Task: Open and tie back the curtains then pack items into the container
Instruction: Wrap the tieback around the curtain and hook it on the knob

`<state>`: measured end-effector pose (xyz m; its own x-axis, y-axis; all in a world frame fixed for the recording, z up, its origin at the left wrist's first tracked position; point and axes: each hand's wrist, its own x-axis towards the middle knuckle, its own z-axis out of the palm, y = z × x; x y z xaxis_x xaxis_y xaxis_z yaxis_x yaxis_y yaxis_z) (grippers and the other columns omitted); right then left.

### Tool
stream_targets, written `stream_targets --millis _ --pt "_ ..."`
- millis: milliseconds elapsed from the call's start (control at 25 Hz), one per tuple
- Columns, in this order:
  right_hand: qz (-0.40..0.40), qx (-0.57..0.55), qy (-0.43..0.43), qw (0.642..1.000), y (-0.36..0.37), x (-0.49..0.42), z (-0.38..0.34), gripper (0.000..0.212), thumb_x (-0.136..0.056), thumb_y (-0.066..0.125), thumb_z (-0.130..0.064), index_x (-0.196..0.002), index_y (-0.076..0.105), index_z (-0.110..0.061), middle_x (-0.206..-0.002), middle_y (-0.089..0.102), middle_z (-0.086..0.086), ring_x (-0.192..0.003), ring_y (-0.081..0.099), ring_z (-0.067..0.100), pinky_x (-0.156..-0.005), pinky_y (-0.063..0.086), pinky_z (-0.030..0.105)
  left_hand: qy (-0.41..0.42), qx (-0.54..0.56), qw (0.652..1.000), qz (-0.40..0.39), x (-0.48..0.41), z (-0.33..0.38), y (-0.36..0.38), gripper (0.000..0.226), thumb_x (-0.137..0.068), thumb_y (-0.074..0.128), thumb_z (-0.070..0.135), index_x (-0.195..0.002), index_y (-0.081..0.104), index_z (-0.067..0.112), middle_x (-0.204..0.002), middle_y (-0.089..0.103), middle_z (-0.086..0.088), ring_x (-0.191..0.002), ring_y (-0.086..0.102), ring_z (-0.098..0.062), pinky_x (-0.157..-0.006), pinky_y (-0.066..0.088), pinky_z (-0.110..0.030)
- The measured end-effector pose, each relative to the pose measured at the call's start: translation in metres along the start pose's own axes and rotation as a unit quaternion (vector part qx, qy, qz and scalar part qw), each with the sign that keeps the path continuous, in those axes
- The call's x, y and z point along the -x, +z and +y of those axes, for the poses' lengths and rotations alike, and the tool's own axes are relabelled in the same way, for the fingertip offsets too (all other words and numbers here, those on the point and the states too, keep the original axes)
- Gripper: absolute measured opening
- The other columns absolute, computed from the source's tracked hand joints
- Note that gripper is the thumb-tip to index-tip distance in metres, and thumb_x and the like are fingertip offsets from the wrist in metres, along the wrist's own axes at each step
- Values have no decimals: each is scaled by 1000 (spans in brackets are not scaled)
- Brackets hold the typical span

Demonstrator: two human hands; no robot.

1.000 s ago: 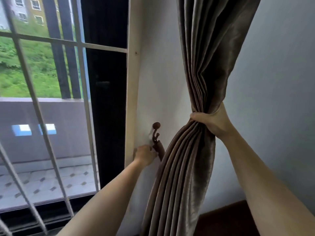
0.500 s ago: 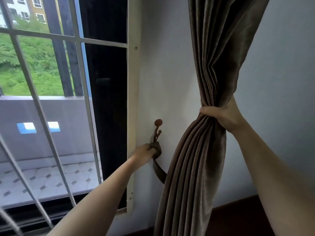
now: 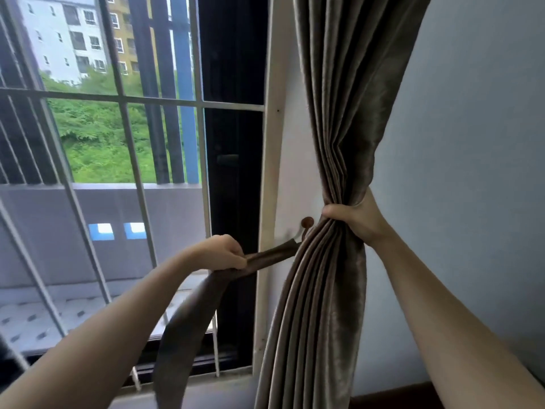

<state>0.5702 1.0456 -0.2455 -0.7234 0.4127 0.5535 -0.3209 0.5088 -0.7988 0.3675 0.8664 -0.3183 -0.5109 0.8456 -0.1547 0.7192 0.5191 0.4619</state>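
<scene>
A brown pleated curtain point(image 3: 342, 119) hangs right of the window, bunched at its waist. My right hand point(image 3: 355, 221) is shut on that bunch and holds it against the wall. A dark metal wall hook point(image 3: 306, 223) with a round knob sticks out just left of the bunch. A brown fabric tieback strap point(image 3: 188, 323) runs from the hook leftward. My left hand point(image 3: 222, 252) is shut on the strap, stretching it away from the hook. The strap's loose end droops below that hand.
A white window frame point(image 3: 269, 184) stands between curtain and glass. White window bars point(image 3: 129, 137) cross the pane, with a balcony and buildings beyond. The grey wall point(image 3: 472, 143) fills the right side. A dark skirting board point(image 3: 392, 399) runs along the bottom right.
My left hand has pulled the tieback strap off to the left, away from the hook. My right hand has shifted the gathered curtain left, closer to the hook.
</scene>
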Motion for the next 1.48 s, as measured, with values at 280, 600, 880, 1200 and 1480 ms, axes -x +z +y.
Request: stream_targets --millis 280,600,880,1200,1480 --pt "-19 -9 10 1000 50 -14 17 35 -57 71 -21 -89 59 -10 -83 61 6 -81 63 27 -74 54 35 26 -25 994 105 4 -1 4 26 -88 54 38 -102 50 16 -85 60 -4 -75 57 -18 -68 50 -31" --pt "-16 18 35 999 47 -13 16 49 -55 70 -30 -97 57 -8 -88 60 7 -87 62 28 -76 54 34 9 -122 956 268 -9 -52 15 15 -91 52 7 -103 62 6 -99 61 -11 -83 58 -24 -74 51 -32" --pt "-31 10 52 998 37 -11 15 31 -61 70 -21 -89 58 -13 -84 59 4 -85 62 23 -73 52 28 -39 -62 958 278 -4 -56 7 25 -88 49 0 -108 63 7 -101 66 -13 -89 61 -28 -79 54 -37" --pt "-14 52 60 997 72 -21 14 63 -59 74 -23 -113 53 1 -101 61 12 -95 63 26 -85 56 43 -14 91 993 77 71 11 -27 36 -75 40 -8 -81 70 11 -80 62 -5 -78 56 -15 -64 45 -22" --pt "35 51 86 994 101 -23 4 85 -62 79 -22 -135 36 -16 -127 52 5 -113 55 20 -96 50 38 43 423 903 64 80 44 20 7 -52 53 11 -50 59 16 -82 58 -3 -81 54 -17 -68 47 -27"
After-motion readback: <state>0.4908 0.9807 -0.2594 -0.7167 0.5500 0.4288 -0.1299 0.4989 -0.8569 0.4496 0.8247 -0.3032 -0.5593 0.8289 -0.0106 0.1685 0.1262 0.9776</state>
